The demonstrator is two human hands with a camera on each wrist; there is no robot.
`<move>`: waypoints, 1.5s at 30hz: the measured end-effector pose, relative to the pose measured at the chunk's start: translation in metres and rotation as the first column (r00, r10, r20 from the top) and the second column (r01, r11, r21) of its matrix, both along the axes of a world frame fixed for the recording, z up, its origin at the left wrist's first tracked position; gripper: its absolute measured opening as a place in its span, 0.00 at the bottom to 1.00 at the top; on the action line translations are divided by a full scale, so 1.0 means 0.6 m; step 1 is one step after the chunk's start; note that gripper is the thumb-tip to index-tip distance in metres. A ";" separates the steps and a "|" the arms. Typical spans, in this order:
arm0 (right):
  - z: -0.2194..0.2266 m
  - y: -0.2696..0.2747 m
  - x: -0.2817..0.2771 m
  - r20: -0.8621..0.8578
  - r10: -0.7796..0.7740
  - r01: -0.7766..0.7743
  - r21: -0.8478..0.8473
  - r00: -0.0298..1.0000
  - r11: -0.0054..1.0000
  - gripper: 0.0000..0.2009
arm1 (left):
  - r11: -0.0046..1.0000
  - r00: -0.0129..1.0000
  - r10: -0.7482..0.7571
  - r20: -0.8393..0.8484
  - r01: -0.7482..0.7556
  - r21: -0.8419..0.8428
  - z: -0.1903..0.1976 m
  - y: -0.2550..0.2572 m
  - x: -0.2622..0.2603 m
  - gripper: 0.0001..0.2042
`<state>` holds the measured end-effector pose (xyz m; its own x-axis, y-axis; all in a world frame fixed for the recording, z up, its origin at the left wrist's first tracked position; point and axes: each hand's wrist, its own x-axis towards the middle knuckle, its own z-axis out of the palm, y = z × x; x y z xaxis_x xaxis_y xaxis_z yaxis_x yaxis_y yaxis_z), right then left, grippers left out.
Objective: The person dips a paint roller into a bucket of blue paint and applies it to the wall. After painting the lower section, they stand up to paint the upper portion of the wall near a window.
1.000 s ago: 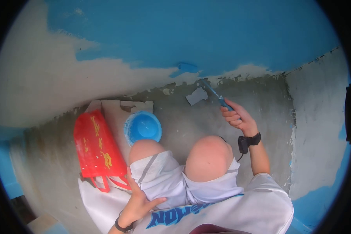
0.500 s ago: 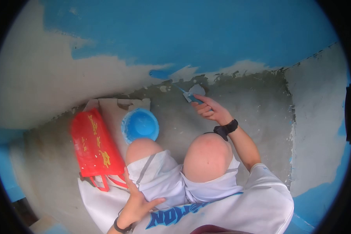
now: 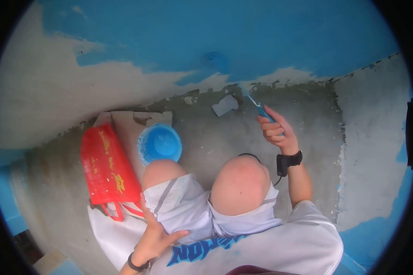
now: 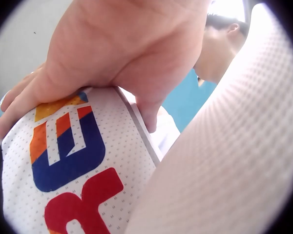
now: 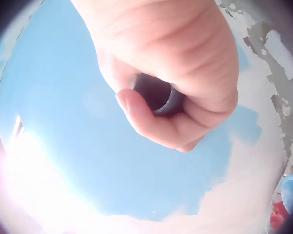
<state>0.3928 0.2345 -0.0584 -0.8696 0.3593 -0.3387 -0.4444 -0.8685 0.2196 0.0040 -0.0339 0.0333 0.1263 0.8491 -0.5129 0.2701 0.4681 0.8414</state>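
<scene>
My right hand [image 3: 278,130] grips the blue handle [image 3: 264,112] of a small paint roller, fingers wrapped round it. The roller head [image 3: 211,57] overlaps the blue-painted wall [image 3: 280,36], its blue blending with the paint. In the right wrist view, the dark butt end [image 5: 173,101] of the handle shows inside the curled fingers. My left hand [image 3: 155,238] rests on the thigh over the white shorts [image 3: 183,201], thumb spread from the fingers. Close up in the left wrist view, the left hand [image 4: 127,44] lies across fabric printed with coloured letters.
A blue paint basin [image 3: 165,142] stands on a cardboard sheet [image 3: 124,120] by the left knee. Left of it lies a red bag [image 3: 109,167] with yellow lettering. A pale scrap [image 3: 225,106] lies on the grey floor near the wall. Bare white wall [image 3: 101,87] borders the blue.
My right hand swung left with the roller along the wall's lower edge, then back right, and the roller head is now higher on the blue. The left hand keeps its place on the thigh.
</scene>
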 end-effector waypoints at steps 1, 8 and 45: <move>-0.020 -0.002 -0.005 -0.001 -0.001 0.001 -0.002 1.000 1.000 0.20 | 1.000 0.999 -0.018 -0.036 0.018 0.004 0.003 0.001 0.000 0.65; -0.126 0.033 -0.194 0.004 0.175 -0.175 0.000 0.985 0.985 0.19 | 0.997 1.000 -0.008 -0.024 0.006 -0.073 -0.005 -0.019 -0.006 0.62; -0.017 0.020 -0.083 0.545 0.090 -0.215 0.171 0.834 0.961 0.18 | 0.996 0.990 -0.054 -0.133 0.062 0.060 -0.007 -0.014 -0.006 0.67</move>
<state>0.3431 0.2464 -0.0687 -0.6300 0.3555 -0.6904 -0.2952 -0.9320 -0.2106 0.0002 -0.0421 0.0292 0.1114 0.8738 -0.4733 0.4051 0.3950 0.8246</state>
